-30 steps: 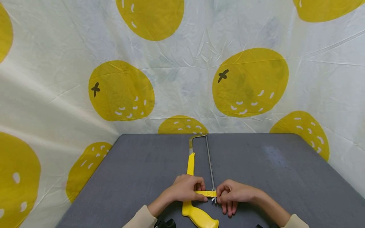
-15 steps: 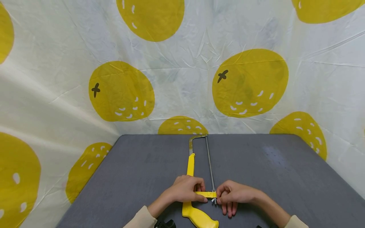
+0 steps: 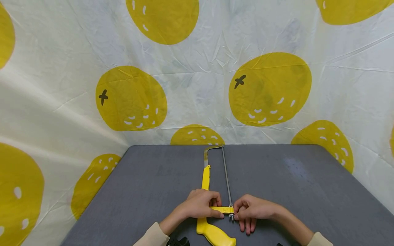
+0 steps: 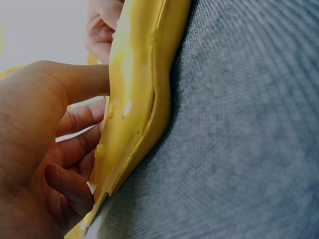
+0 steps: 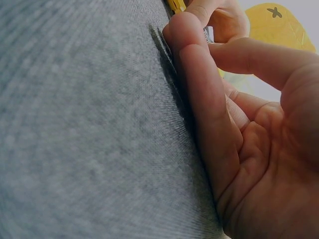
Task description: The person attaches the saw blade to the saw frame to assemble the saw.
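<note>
A hacksaw with a yellow handle (image 3: 217,235) lies on the grey table in the head view. Its thin blade (image 3: 226,177) runs along the right side, from the metal front bow (image 3: 206,155) to the yellow rear arm (image 3: 226,209). My left hand (image 3: 201,204) holds the frame and the rear arm, thumb in front and fingers behind. At the arm's end sits a small metal wing nut (image 3: 231,217). Thumb and index finger of my right hand (image 3: 255,209) pinch at this nut, partly hiding it. In the left wrist view the yellow handle (image 4: 139,89) hides some fingers.
The grey padded table (image 3: 160,177) stretches to both sides of the saw. Behind it and at the left hangs a white cloth (image 3: 197,92) printed with yellow fruit. Dark wrist straps show at the bottom edge of the head view.
The wing nut's wings stand at a slightly different angle than before. Both hands and the hacksaw have stayed in nearly the same place.
</note>
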Demonstrator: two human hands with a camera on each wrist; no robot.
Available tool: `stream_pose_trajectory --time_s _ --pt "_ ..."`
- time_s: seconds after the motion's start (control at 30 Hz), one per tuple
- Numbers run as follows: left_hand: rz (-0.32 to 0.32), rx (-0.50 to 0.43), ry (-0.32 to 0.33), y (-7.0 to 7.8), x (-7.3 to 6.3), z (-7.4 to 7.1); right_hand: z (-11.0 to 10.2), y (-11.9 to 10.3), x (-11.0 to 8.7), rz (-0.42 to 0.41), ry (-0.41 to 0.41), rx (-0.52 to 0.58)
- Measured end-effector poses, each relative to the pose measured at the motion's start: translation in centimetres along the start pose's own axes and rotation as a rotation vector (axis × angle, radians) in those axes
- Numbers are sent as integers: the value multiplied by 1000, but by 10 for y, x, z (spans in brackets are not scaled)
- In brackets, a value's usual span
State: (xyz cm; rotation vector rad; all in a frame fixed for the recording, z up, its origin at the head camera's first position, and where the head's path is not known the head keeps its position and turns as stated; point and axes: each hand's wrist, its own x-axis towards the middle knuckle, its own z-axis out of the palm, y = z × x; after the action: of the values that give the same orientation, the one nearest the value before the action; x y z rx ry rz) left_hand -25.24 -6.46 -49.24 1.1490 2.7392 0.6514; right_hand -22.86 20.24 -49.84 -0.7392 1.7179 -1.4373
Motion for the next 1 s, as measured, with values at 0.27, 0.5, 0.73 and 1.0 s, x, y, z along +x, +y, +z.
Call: stream_pose_trajectory --time_s 0.27,0.5,0.73,1.0 --pt "-7 3 1 0 0 0 0 1 0 0 6 4" --pt "-6 5 3 -1 1 1 1 0 0 2 9 9" --pt "-4 3 0 -1 1 1 2 -2 0 -5 10 11" --pt "-1 3 0 -1 1 1 2 -3 0 -1 17 8"
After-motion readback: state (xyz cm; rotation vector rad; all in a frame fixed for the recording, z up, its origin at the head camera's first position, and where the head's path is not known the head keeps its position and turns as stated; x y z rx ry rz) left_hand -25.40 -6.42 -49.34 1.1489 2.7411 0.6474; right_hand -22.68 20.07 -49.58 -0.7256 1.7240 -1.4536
